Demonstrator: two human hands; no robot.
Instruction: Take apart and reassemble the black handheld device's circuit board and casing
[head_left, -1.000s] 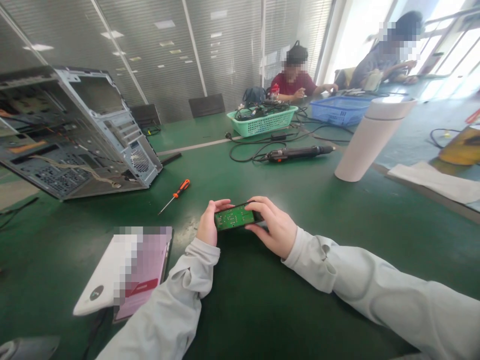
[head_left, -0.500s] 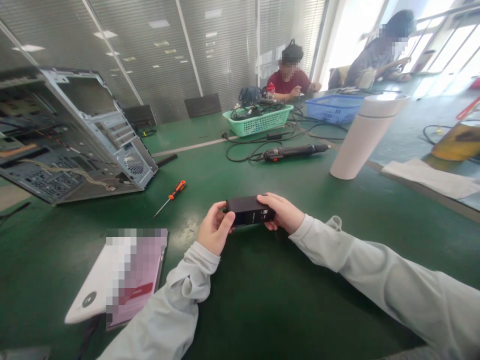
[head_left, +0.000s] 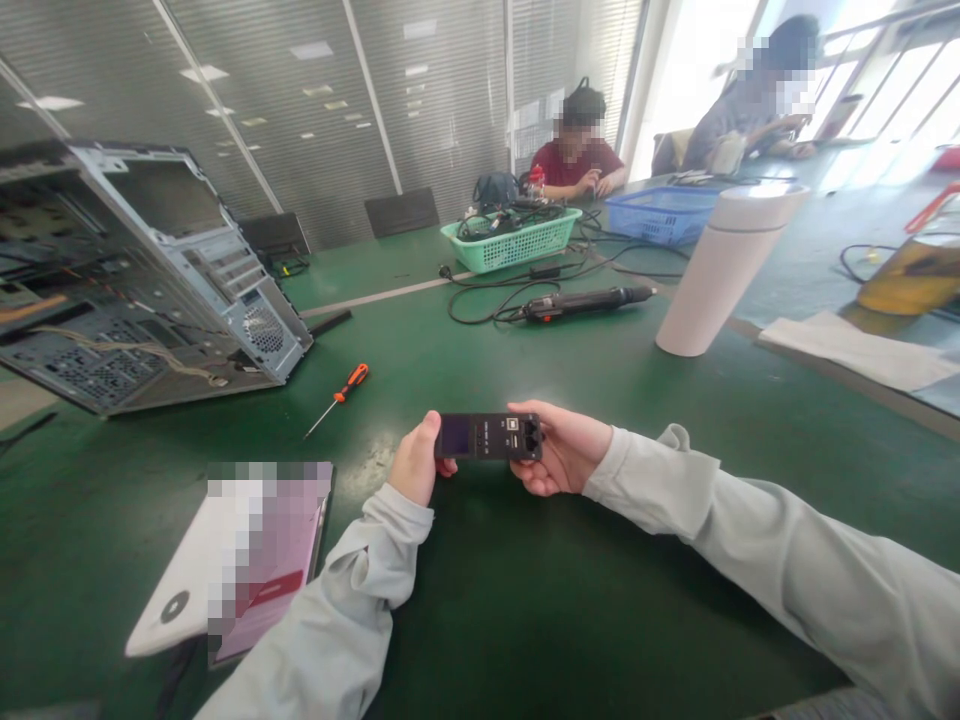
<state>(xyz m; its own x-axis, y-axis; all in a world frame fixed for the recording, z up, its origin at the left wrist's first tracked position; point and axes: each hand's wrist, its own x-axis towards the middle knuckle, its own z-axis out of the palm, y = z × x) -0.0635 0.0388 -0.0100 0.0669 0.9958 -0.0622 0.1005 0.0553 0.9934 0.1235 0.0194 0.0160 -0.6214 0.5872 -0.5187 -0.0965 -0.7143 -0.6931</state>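
Between my two hands is a small black electronic device (head_left: 487,438), held above the green table. Its panel with a dark little screen, buttons and ports faces me. My left hand (head_left: 417,458) grips the screen end, thumb at the top corner. My right hand (head_left: 566,445) is closed around the end with the ports, its fingers partly behind the device. To the left on the table lies an orange and black screwdriver (head_left: 351,384). A white and pink flat item (head_left: 300,520), partly blurred out, rests near my left forearm.
An opened computer case (head_left: 262,320) stands at the left. Farther back are a corded electric screwdriver (head_left: 585,303), a green basket (head_left: 517,243) of cables and a blue basket (head_left: 660,215). A white tumbler (head_left: 727,270) stands at right. Two people sit across the table.
My hands have tilted the black device, so its panel with the screen and ports now faces me instead of its plain top side. The view has shifted slightly.
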